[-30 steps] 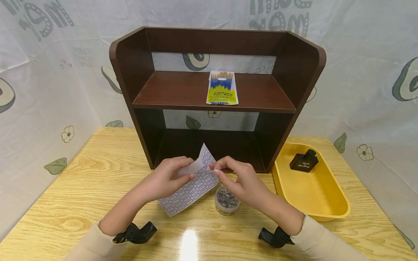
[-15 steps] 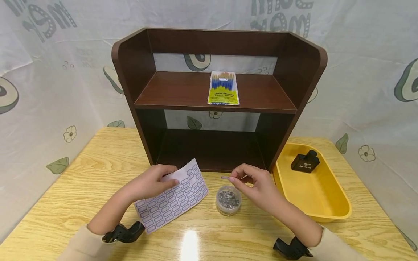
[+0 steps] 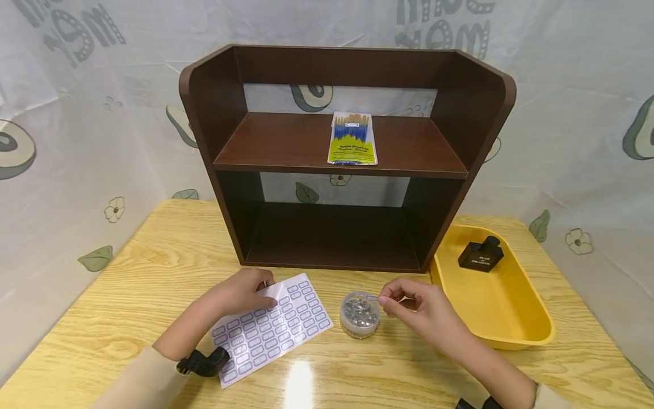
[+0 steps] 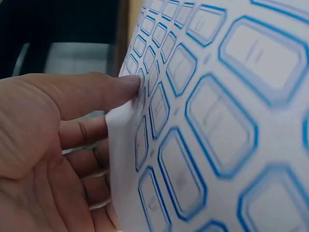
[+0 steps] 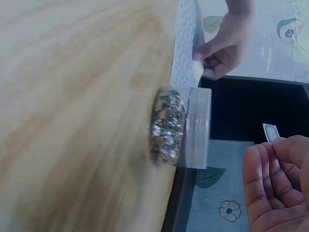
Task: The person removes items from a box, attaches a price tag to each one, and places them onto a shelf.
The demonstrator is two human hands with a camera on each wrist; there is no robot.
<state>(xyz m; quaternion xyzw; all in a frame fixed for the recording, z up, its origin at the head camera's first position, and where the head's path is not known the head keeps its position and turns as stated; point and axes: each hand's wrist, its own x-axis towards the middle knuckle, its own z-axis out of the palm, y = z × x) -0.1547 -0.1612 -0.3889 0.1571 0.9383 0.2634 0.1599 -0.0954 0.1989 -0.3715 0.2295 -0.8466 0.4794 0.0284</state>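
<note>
My left hand pinches the upper left edge of a white sheet of blue-bordered label stickers, thumb on the printed face and fingers behind it. The sheet lies low over the table, with blank spots among its rows. In the left wrist view the thumb presses near the sheet's edge. Between thumb and fingertips my right hand holds one small label sticker. That sticker overlaps the rim of a round clear jar in the head view. Small silvery pieces fill the jar's lower part.
A dark brown two-tier shelf stands behind the hands. On its upper tier lies a pack of artist brushes bearing a small label. At right, a yellow tray holds a black bottle. Wood-grain table surrounds everything.
The right hand has peeled a label off the sheet and carried it right, to the jar. The left hand has drawn the sheet left and lowered it flatter toward the table.
</note>
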